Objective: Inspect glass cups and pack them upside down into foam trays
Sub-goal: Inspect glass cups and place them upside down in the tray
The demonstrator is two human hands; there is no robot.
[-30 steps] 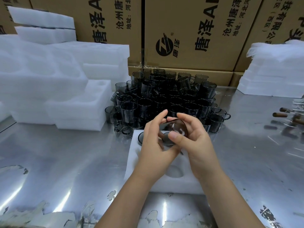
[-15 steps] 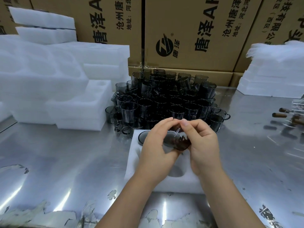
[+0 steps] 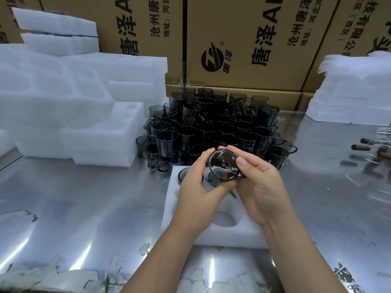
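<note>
Both hands hold one smoky grey glass cup (image 3: pixel 223 164) above the white foam tray (image 3: pixel 241 231), its round end turned toward the camera. My left hand (image 3: pixel 198 187) grips its left side with fingers over the top and thumb beneath. My right hand (image 3: pixel 259 182) pinches its right side, thumb on the rim. The tray lies on the steel table and has an empty round pocket near me. At the tray's far left a dark cup (image 3: pixel 183 174) sits in a pocket, partly hidden by my left hand. A pile of grey glass cups (image 3: pixel 213 127) stands just behind the tray.
Stacks of white foam trays (image 3: pixel 69 115) fill the left side, and more foam sheets (image 3: pixel 351 94) sit at the right. Cardboard boxes (image 3: pixel 243 41) line the back. Brown-handled tools (image 3: pixel 368 148) lie at the right edge of the steel table (image 3: pixel 74 218).
The cup has been turned in my hands so that its round end now faces the camera, and it sits slightly higher. My right thumb has shifted onto the rim.
</note>
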